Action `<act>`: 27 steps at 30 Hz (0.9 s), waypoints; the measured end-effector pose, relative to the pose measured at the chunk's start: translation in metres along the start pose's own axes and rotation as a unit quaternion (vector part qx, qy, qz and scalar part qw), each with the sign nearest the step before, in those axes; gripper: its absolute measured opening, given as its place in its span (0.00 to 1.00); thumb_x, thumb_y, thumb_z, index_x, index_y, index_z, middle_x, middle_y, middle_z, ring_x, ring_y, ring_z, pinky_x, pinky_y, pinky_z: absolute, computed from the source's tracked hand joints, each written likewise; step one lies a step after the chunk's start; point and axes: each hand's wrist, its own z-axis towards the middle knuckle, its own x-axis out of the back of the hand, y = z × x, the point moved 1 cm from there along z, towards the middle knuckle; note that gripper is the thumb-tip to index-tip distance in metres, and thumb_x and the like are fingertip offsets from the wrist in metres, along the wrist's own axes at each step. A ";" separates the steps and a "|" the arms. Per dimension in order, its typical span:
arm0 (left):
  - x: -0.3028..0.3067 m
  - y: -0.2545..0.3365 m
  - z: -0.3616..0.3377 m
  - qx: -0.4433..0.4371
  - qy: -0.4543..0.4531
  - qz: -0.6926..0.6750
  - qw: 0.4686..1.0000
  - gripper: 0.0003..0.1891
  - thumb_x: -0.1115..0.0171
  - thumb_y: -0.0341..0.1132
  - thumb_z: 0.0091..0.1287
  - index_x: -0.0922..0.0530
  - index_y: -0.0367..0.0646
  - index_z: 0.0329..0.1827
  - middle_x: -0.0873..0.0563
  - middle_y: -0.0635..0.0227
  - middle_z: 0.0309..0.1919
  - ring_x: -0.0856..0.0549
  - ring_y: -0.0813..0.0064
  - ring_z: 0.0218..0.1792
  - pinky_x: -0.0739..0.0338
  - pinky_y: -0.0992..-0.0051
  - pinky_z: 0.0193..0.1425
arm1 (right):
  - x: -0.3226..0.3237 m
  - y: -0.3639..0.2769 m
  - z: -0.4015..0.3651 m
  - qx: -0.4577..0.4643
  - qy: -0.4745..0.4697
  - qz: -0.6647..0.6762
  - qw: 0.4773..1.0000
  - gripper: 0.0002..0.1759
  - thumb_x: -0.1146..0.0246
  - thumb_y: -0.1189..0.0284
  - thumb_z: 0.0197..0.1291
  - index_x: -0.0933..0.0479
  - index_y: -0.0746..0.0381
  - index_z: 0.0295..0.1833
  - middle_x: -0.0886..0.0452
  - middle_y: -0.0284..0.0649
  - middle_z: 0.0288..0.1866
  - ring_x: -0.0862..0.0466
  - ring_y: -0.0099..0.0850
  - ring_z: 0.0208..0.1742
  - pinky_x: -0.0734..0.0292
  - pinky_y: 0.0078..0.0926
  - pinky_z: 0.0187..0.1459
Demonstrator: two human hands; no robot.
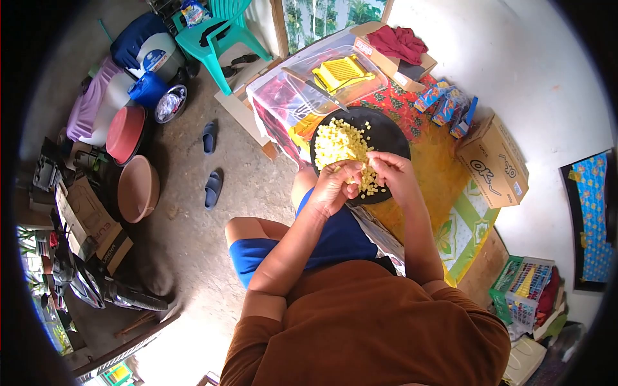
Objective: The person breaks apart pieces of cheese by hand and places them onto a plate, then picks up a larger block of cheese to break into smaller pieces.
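The counter (pixel 425 174), covered by patterned cloths, is set in front of the seated person. On its far part, a clear plastic tub (pixel 277 96) is placed, and at its right side, by the wall, a closed brown cardboard box (pixel 492 161) is stood. Near the counter's close edge, a round black tray (pixel 393 132) is laid. Blue-and-orange packs (pixel 444 106) are grouped by the wall. On top of the tub, a yellow slicer (pixel 343 73) is rested. Both hands are held over the near part of the tray, close together: the left hand (pixel 336 186) is curled, and the right hand (pixel 394 175) is bent with thumb and fingertips brought together; whether anything is gripped in either cannot be told. A knife (pixel 335 101) is laid across the tub beside the slicer. Smallest of all, pale yellow cubes (pixel 338 138) are heaped on the tray's left side, with loose ones scattered toward its middle and near edge.
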 end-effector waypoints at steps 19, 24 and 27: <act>0.027 -0.013 0.003 0.030 0.085 -0.003 0.996 0.09 0.34 0.34 0.61 0.22 0.38 0.39 0.23 0.69 0.21 0.29 0.78 0.16 0.36 0.78 0.22 | 0.038 0.072 0.067 -0.089 0.035 -0.014 0.995 0.12 0.38 0.74 0.62 0.19 0.66 0.49 0.21 0.30 0.28 0.30 0.15 0.23 0.36 0.15 0.25; 0.029 -0.013 0.005 0.042 0.094 -0.002 0.995 0.09 0.34 0.36 0.62 0.22 0.41 0.38 0.23 0.71 0.22 0.30 0.80 0.16 0.37 0.78 0.22 | 0.030 0.052 0.051 -0.150 -0.007 0.188 0.971 0.13 0.39 0.74 0.64 0.21 0.64 0.53 0.17 0.35 0.38 0.28 0.14 0.27 0.32 0.14 0.28; 0.030 -0.014 0.007 0.043 0.091 0.002 0.995 0.10 0.34 0.36 0.62 0.22 0.41 0.39 0.23 0.72 0.22 0.30 0.79 0.17 0.36 0.78 0.22 | 0.026 0.040 0.041 -0.158 -0.031 0.225 0.961 0.14 0.39 0.75 0.64 0.22 0.63 0.54 0.16 0.37 0.41 0.28 0.14 0.28 0.31 0.13 0.29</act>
